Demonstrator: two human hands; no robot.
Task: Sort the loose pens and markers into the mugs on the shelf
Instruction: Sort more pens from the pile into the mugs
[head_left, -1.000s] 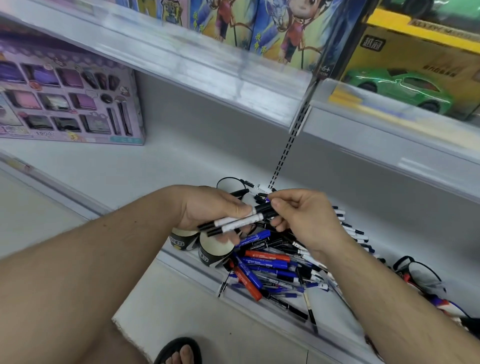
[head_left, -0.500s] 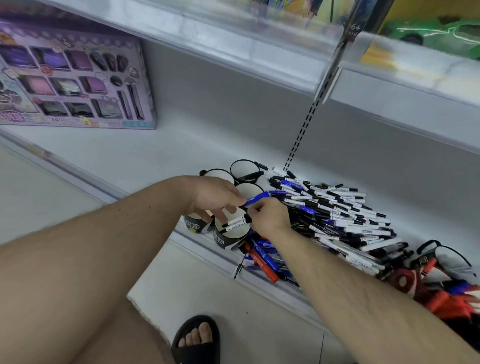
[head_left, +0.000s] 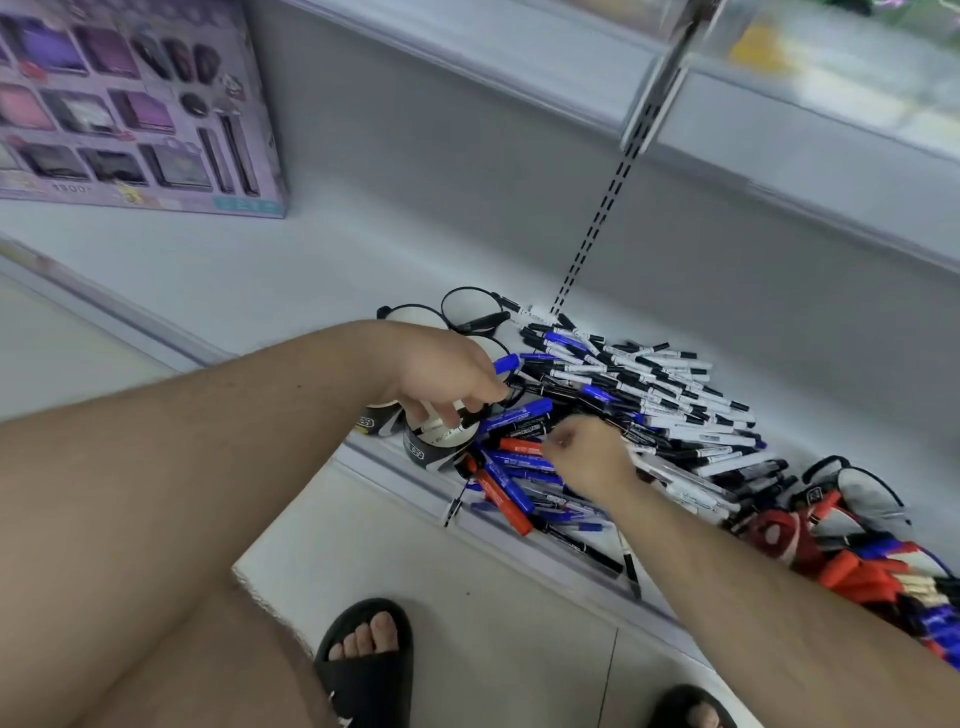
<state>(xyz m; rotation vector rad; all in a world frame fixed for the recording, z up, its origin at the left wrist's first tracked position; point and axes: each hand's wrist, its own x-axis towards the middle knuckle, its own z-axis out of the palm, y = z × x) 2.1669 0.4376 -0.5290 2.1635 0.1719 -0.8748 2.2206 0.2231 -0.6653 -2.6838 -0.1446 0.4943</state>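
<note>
Pens in the pile (head_left: 644, 395) are mostly white with black caps, plus blue ones and a couple red markers (head_left: 501, 493). Mugs (head_left: 441, 447) are black and white. Shelf (head_left: 260, 270) is pale grey, box (head_left: 130, 104) purple, sandals (head_left: 369, 670) black.

Right hand (head_left: 589, 457) dropped onto pile (head_left: 649, 410); pens (head_left: 447, 428) mugged
</note>
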